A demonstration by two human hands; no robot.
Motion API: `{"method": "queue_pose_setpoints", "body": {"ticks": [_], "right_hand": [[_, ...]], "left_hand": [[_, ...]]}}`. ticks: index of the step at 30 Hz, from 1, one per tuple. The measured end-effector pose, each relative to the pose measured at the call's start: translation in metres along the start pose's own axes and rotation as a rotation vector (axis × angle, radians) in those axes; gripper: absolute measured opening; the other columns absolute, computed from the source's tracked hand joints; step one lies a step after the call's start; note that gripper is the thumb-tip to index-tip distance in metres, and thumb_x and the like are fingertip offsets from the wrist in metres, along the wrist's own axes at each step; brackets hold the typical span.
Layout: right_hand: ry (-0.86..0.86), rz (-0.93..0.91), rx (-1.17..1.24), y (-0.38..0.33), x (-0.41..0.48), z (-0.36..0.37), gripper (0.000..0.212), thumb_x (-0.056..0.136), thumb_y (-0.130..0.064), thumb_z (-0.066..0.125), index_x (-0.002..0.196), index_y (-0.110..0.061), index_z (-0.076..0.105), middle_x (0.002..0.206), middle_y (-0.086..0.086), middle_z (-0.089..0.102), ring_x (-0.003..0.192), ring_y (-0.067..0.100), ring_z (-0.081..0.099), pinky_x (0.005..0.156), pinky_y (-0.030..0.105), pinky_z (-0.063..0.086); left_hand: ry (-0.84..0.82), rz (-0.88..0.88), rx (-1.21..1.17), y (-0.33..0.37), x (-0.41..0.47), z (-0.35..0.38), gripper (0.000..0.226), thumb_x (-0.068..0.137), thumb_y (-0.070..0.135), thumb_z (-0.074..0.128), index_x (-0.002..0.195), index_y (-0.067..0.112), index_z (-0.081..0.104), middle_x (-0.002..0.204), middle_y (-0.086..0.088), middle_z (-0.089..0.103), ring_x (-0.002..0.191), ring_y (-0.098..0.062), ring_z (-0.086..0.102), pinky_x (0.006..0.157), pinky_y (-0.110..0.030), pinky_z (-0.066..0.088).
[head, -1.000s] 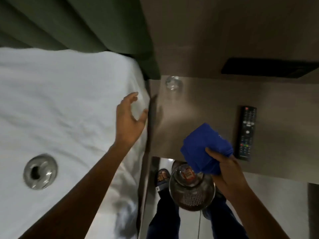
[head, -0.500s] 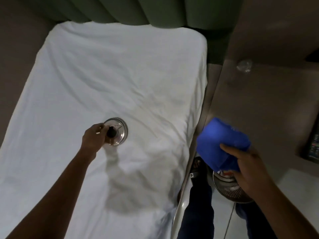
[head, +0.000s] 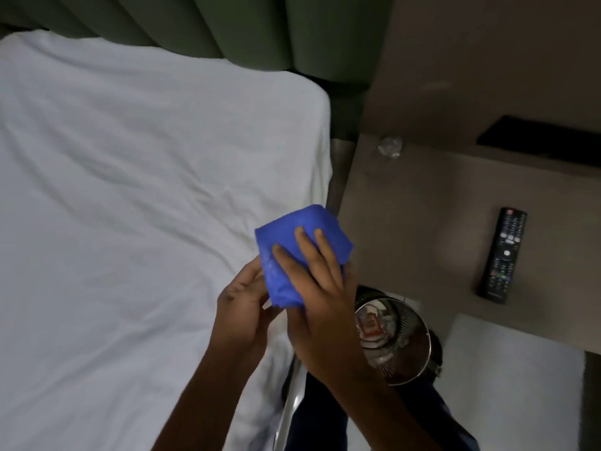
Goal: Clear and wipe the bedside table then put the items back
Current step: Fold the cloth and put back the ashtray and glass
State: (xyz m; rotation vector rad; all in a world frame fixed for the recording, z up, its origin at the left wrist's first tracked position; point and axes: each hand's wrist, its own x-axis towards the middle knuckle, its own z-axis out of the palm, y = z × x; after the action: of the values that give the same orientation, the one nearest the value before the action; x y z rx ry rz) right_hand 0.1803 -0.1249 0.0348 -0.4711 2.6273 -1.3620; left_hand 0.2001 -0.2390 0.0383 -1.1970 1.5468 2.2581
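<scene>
A folded blue cloth (head: 300,240) is held over the bed's right edge, between both hands. My right hand (head: 320,297) lies across its top with fingers spread flat on it. My left hand (head: 242,299) curls against the cloth's lower left edge from below; anything else in it is hidden by the cloth. The brown bedside table (head: 419,222) stands to the right of the hands. On it lie a black remote (head: 502,255) near the right and a clear glass (head: 390,147) at the back left corner.
The white bed sheet (head: 130,206) fills the left, with a green padded headboard (head: 227,24) behind it. A shiny perforated metal bin (head: 401,348) stands on the floor below the table's front edge. A white mat (head: 514,379) lies at lower right.
My left hand has left the bed, where it gripped a small metal lid, and come to the cloth. The lid is no longer seen on the sheet. My right hand moved the cloth leftward.
</scene>
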Motion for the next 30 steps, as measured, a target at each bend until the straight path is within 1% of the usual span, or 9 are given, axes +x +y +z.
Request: {"method": "queue_pose_setpoints", "body": {"ticks": [2, 7, 11, 16, 19, 23, 26, 28, 30], "right_hand": [[0.026, 0.001, -0.016, 0.015, -0.008, -0.013, 0.062, 0.073, -0.018, 0.044, 0.133, -0.029, 0.053, 0.152, -0.003, 0.038, 0.147, 0.017, 0.021, 0.116, 0.050, 0.011], [0.120, 0.228, -0.077, 0.069, -0.016, -0.059, 0.057, 0.076, -0.027, 0.038, 0.131, -0.027, 0.054, 0.152, -0.004, 0.035, 0.147, 0.019, 0.021, 0.112, 0.063, 0.018], [0.136, 0.378, -0.109, 0.103, -0.008, -0.080, 0.063, 0.078, -0.038, 0.029, 0.139, -0.030, 0.045, 0.157, -0.006, 0.024, 0.149, 0.014, 0.008, 0.118, 0.056, 0.007], [0.076, 0.342, -0.128, 0.137, -0.030, -0.095, 0.056, 0.079, -0.029, 0.043, 0.135, -0.032, 0.049, 0.154, -0.003, 0.032, 0.147, 0.016, 0.017, 0.117, 0.048, 0.005], [0.083, 0.538, -0.098, 0.166, -0.050, -0.112, 0.055, 0.076, -0.034, 0.041, 0.130, -0.033, 0.054, 0.150, 0.001, 0.041, 0.139, 0.014, 0.028, 0.117, 0.055, 0.015], [0.247, 0.745, 0.142, 0.206, -0.065, -0.144, 0.036, 0.086, -0.009, 0.050, 0.118, -0.024, 0.058, 0.124, 0.007, 0.053, 0.107, 0.013, 0.054, 0.095, 0.049, 0.046], [0.350, 0.831, 0.338, 0.230, -0.073, -0.165, 0.036, 0.092, -0.001, 0.048, 0.109, -0.033, 0.050, 0.114, 0.007, 0.059, 0.092, -0.001, 0.057, 0.071, 0.019, 0.048], [0.407, 0.888, 0.455, 0.247, -0.079, -0.175, 0.033, 0.091, -0.005, 0.049, 0.102, -0.036, 0.050, 0.101, 0.003, 0.065, 0.079, 0.002, 0.062, 0.060, 0.014, 0.048], [0.428, 0.908, 0.513, 0.260, -0.083, -0.185, 0.036, 0.088, 0.002, 0.050, 0.098, -0.033, 0.050, 0.093, 0.003, 0.065, 0.071, 0.005, 0.063, 0.053, 0.016, 0.049]], "left_hand": [[-0.046, -0.066, -0.104, -0.003, 0.010, 0.015, 0.032, 0.090, 0.019, 0.056, 0.120, 0.018, 0.068, 0.113, -0.003, 0.075, 0.106, -0.023, 0.069, 0.084, -0.034, 0.060], [-0.140, -0.159, -0.184, -0.021, 0.024, 0.066, 0.018, 0.076, 0.020, 0.070, 0.093, 0.020, 0.078, 0.089, -0.003, 0.077, 0.075, -0.012, 0.074, 0.065, -0.026, 0.059], [-0.242, -0.288, -0.059, -0.050, 0.030, 0.104, 0.022, 0.075, 0.021, 0.074, 0.095, 0.016, 0.078, 0.093, -0.007, 0.077, 0.082, -0.017, 0.075, 0.074, -0.034, 0.060], [-0.202, -0.354, 0.011, -0.070, 0.063, 0.143, 0.010, 0.077, 0.020, 0.071, 0.080, 0.019, 0.080, 0.079, -0.002, 0.077, 0.072, -0.014, 0.073, 0.061, -0.027, 0.060], [-0.167, -0.320, 0.078, -0.083, 0.101, 0.182, 0.016, 0.094, 0.013, 0.058, 0.101, 0.013, 0.072, 0.089, -0.009, 0.072, 0.075, -0.017, 0.068, 0.069, -0.029, 0.060], [-0.037, -0.265, 0.139, -0.093, 0.161, 0.248, 0.034, 0.095, 0.015, 0.060, 0.128, 0.006, 0.057, 0.095, -0.009, 0.067, 0.078, -0.013, 0.066, 0.082, -0.031, 0.056], [0.048, -0.207, 0.187, -0.103, 0.201, 0.285, 0.019, 0.093, 0.012, 0.063, 0.112, 0.011, 0.061, 0.086, -0.004, 0.064, 0.064, -0.006, 0.064, 0.060, -0.019, 0.056], [0.075, -0.163, 0.187, -0.110, 0.221, 0.299, 0.007, 0.095, 0.005, 0.058, 0.093, 0.012, 0.058, 0.082, -0.004, 0.061, 0.067, -0.011, 0.061, 0.054, -0.021, 0.055], [0.058, -0.147, 0.168, -0.112, 0.240, 0.302, 0.017, 0.100, 0.004, 0.044, 0.090, 0.012, 0.055, 0.088, -0.008, 0.061, 0.077, -0.018, 0.061, 0.057, -0.025, 0.057]]}}
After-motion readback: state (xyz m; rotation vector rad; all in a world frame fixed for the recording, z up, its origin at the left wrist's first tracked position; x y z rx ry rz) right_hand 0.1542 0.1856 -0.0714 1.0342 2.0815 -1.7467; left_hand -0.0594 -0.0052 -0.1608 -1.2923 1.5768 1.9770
